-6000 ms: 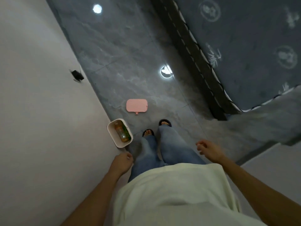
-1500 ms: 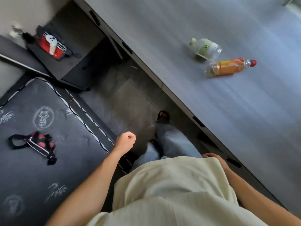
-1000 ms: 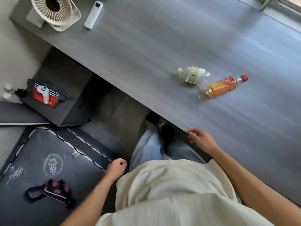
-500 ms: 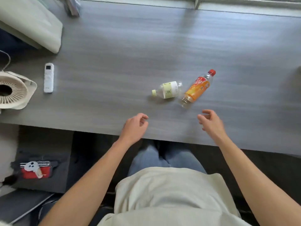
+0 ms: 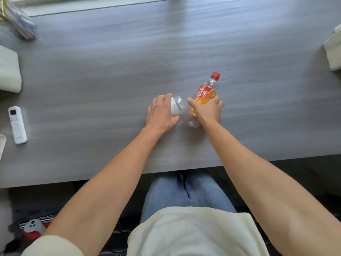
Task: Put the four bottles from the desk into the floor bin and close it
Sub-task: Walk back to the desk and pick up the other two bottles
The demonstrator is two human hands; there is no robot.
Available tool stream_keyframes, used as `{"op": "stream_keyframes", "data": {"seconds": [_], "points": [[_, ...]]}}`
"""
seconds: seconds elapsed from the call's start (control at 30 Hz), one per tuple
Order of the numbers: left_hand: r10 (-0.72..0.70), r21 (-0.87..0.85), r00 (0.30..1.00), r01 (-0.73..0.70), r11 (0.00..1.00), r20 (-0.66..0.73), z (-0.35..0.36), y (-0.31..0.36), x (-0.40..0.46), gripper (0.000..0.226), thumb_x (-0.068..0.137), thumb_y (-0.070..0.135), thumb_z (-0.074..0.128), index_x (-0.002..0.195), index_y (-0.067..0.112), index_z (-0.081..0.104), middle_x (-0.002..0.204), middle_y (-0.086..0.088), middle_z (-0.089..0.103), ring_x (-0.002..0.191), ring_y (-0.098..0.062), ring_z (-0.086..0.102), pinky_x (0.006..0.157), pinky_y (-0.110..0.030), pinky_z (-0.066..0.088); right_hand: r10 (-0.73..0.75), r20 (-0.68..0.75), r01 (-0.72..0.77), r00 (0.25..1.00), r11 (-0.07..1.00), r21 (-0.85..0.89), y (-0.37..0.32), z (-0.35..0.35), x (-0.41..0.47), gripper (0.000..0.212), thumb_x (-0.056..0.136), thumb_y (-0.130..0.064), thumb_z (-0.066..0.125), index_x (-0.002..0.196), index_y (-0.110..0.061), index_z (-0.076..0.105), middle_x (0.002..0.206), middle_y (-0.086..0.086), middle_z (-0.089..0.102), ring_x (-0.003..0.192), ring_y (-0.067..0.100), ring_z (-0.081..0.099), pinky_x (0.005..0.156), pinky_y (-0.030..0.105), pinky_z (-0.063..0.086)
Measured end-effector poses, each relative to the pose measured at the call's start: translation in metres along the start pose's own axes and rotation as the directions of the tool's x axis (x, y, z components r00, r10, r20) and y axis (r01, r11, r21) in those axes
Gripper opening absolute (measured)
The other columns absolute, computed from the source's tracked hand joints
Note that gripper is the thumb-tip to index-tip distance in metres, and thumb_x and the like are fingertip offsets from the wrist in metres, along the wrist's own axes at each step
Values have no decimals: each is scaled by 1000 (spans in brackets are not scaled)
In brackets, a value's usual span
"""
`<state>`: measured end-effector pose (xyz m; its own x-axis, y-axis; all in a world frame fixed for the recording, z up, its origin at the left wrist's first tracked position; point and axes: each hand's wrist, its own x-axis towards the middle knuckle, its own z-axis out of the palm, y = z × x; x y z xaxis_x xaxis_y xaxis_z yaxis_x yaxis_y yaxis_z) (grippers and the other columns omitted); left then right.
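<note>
Two bottles lie on the grey desk [image 5: 114,74] near its middle. My left hand [image 5: 161,112] covers the small clear bottle [image 5: 177,106] with the pale label, fingers wrapped over it. My right hand [image 5: 207,109] grips the orange-labelled bottle [image 5: 205,92] around its middle; its red cap points away to the upper right and its clear base sticks out below my wrist. Both bottles still rest on the desk top. The floor bin is out of sight.
A white remote [image 5: 17,124] lies at the desk's left side, with a pale cushion-like object [image 5: 8,71] behind it. A white cloth [image 5: 333,50] sits at the right edge. Under the desk at lower left is a red and black bag [image 5: 31,226].
Both hands have reached forward from the desk's near edge and closed over the two bottles. The view has moved closer over the desk.
</note>
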<state>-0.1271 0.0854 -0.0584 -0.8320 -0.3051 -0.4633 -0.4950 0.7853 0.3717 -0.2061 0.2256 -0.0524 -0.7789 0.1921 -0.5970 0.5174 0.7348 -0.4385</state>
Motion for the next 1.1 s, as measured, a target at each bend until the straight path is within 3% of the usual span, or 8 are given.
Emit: {"op": "stream_keyframes", "data": {"seconds": [0.13, 0.3, 0.4, 0.53, 0.67, 0.87, 0.97, 1.1], "points": [[-20, 7, 1000, 20, 1000, -16, 9, -4, 4, 81, 82, 42, 74, 152, 20, 39, 144, -7, 51, 132, -33, 46, 102, -49, 46, 23, -41, -24, 999, 999, -27, 3, 5, 8, 99, 70, -60, 77, 144, -8, 36, 141, 11, 45, 128, 35, 52, 98, 46, 46], [-79, -78, 997, 79, 994, 4, 3, -11, 0, 77, 80, 45, 76, 144, 20, 43, 132, -11, 56, 124, -35, 50, 96, -46, 49, -37, -3, 36, 999, 998, -50, 8, -1, 11, 85, 72, -38, 74, 143, -12, 36, 135, 10, 52, 119, 33, 58, 97, 44, 51], [-137, -201, 990, 141, 969, 35, -4, -20, -16, 77, 77, 46, 79, 142, 21, 46, 130, -11, 58, 124, -34, 53, 99, -44, 50, -105, 78, 111, 991, 991, -76, 19, -16, 3, 76, 70, -37, 72, 135, -16, 39, 122, 8, 62, 108, 31, 62, 93, 46, 53], [-194, -277, 978, 208, 938, 78, -4, -39, -56, 73, 74, 49, 80, 135, 24, 50, 122, -5, 60, 112, -29, 57, 92, -41, 51, -170, 135, 186, 976, 975, -119, 55, -42, -19, 75, 66, -39, 73, 130, -20, 39, 105, 2, 63, 89, 22, 63, 77, 43, 57], [-255, -274, 955, 288, 918, 149, 1, -59, -105, 72, 72, 54, 78, 133, 28, 51, 117, 2, 62, 108, -23, 59, 91, -43, 54, -207, 153, 231, 966, 960, -160, 105, -63, -44, 75, 66, -41, 72, 130, -20, 40, 108, 1, 59, 94, 22, 62, 79, 45, 58], [-249, -246, 930, 317, 916, 272, 14, -79, -155, 66, 64, 61, 74, 120, 35, 52, 109, 7, 65, 97, -20, 65, 83, -42, 58, -99, 134, 119, 986, 982, -147, 178, -80, -80, 78, 66, -70, 70, 125, -29, 41, 104, -5, 61, 90, 17, 63, 81, 43, 58], [-191, -200, 921, 269, 942, 340, 21, -87, -163, 61, 64, 59, 75, 116, 36, 53, 105, 6, 67, 89, -21, 69, 81, -44, 59, -35, 91, 48, 995, 989, -137, 207, -80, -104, 77, 64, -72, 68, 124, -31, 40, 101, -8, 60, 89, 17, 64, 82, 43, 58], [-100, -126, 908, 164, 978, 408, 23, -87, -163, 60, 64, 60, 75, 115, 38, 52, 104, 8, 67, 87, -16, 69, 73, -35, 57, 82, 51, -79, 995, 995, -64, 246, -73, -146, 71, 65, -67, 71, 120, -34, 41, 98, -10, 61, 86, 16, 63, 77, 38, 55]]}}
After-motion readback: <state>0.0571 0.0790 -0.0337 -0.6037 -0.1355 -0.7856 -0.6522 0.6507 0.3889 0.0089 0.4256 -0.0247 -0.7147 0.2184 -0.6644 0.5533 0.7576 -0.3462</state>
